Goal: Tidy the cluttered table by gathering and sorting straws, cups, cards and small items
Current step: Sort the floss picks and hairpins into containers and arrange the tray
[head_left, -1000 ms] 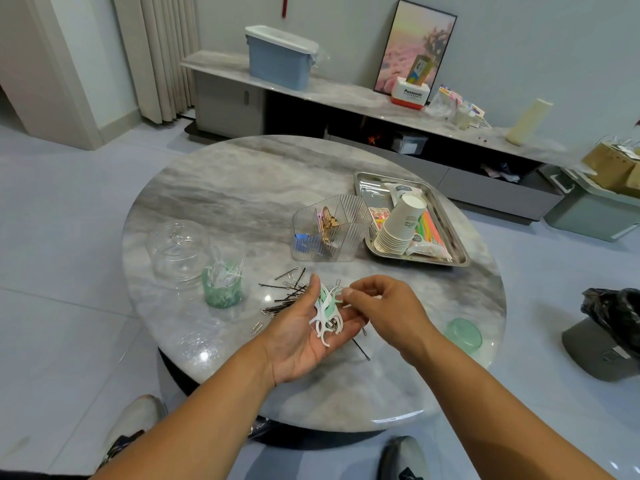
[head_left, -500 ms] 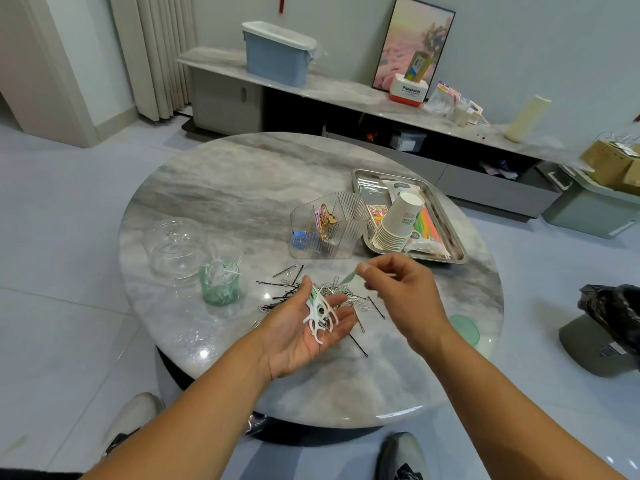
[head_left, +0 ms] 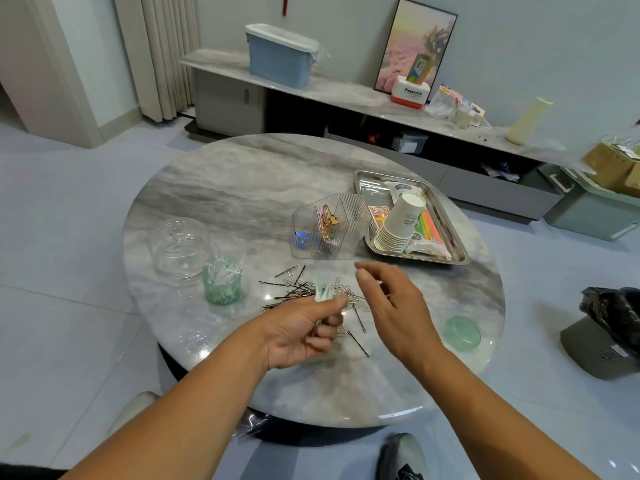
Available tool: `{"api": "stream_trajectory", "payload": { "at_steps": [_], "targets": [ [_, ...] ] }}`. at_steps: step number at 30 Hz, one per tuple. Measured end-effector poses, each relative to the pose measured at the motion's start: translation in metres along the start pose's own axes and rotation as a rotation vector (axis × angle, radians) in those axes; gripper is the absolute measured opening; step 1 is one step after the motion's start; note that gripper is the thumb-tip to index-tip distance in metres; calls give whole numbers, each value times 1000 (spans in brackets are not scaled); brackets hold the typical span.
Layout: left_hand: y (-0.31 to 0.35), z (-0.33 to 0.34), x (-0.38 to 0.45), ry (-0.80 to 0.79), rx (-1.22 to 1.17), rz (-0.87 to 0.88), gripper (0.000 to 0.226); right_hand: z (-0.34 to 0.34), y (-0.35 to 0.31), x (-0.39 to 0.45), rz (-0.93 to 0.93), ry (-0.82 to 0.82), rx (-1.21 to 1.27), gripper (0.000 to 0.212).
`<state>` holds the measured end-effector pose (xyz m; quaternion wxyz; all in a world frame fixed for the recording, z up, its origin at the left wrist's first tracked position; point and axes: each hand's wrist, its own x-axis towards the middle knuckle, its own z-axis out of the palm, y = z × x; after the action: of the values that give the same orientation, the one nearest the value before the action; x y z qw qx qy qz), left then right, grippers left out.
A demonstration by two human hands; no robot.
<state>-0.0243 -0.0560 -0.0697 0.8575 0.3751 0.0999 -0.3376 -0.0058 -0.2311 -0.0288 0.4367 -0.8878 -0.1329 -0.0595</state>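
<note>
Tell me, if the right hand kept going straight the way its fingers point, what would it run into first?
Probably the clear ribbed organizer. The right hand hangs open above the pile of hairpins, fingers aimed up and away toward it. Depth is hard to judge, so it might pass just beside it.

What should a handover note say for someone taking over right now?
Left hand: grips a bunch of white picks.
Right hand: open, holds nothing, hovers over the pin pile.
Done: some picks stand in the green jar; cups and straws lie on the tray; clips sit in the clear organizer.
Left: drop the held picks in the jar, sort the pins, fit the green lid and glass dome.
</note>
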Motion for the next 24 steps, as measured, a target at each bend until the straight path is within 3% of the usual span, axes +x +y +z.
{"api": "stream_trajectory", "payload": {
  "at_steps": [2, 4, 7, 11, 18, 20, 22, 24],
  "targets": [
    [-1, 4, 1, 4, 176, -3, 21, 2, -2, 4, 228, -180, 186, 39],
    [-1, 11, 1, 4, 309, -10, 22, 7, -3, 3, 270, -302, 259, 41],
    [1, 16, 2, 14, 416, -27, 41, 17, -4, 1, 186, -267, 282, 33],
    [2, 16, 4, 9, 485, -69, 26, 21, -7, 4, 138, -190, 374, 21],
    [-4, 14, 6, 34, 539, -42, 22, 16, -9, 3, 188, -276, 253, 21],
    [-3, 13, 7, 39, 548, -23, 24, 16, -10, 1, 206, -256, 218, 42],
    [-4, 14, 7, 50, 592, -16, 33, 16, -9, -1, 196, -259, 17, 57],
    [-4, 18, 6, 55, 651, -18, 26, 19, -8, -3, 139, -266, -138, 45]
  ]
}}
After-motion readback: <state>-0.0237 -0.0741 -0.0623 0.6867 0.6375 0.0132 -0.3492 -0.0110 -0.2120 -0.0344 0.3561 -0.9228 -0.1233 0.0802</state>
